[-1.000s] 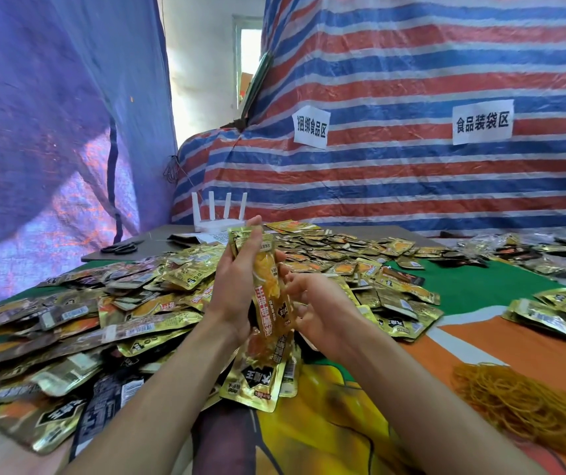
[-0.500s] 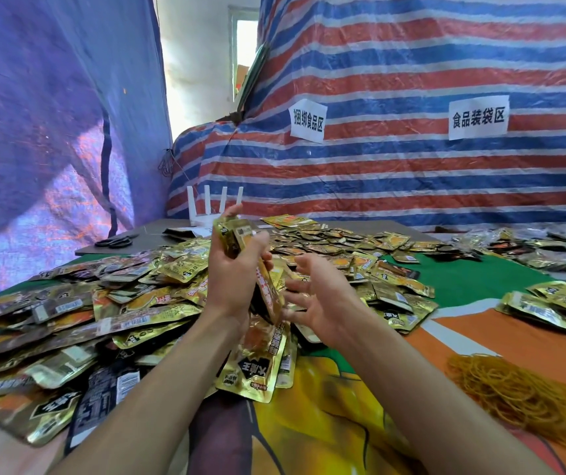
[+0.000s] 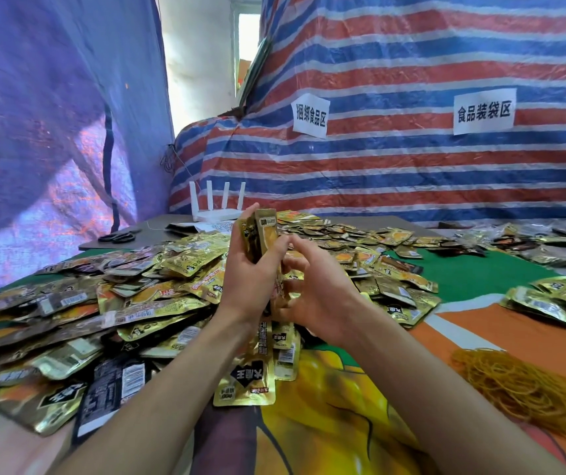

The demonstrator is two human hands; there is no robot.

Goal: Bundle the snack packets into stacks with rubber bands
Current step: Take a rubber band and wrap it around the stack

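Striped red, white and blue tarpaulin [image 3: 411,173], marked with two paper signs [image 3: 310,114], is hung behind a cloth-covered table [image 3: 343,426]. Above it, an upright stack of snack packets [image 3: 263,234] is gripped in the left hand [image 3: 247,279], thumb and fingers wrapped round its middle. The right hand [image 3: 312,289] is set against the stack's right edge with fingers curled; whether anything is pinched there cannot be told. Loose packets [image 3: 137,303] are heaped to the left of the left hand and beyond both hands. A tangle of rubber bands [image 3: 528,389] is seen to the right of the right forearm, nearer the wearer. A white router [image 3: 218,204] and scissors [image 3: 118,236] are seen beyond the left hand.
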